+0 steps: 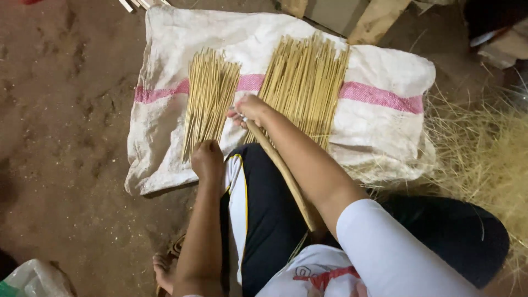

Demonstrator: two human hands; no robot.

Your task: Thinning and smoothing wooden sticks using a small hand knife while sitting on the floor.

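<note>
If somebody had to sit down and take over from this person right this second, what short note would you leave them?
Left hand: closed, resting at the near end of the smaller stick bundle.
Right hand: gripping a long wooden rod that runs back over the lap, at the near end of the larger stick bundle.
Both bundles lie side by side, apart, on a white sack with a pink stripe spread on the dirt floor.
Done: thin sticks are laid out in two fanned piles.
Left: a heap of loose straw-like fibre lies to the right, beside the sack.
</note>
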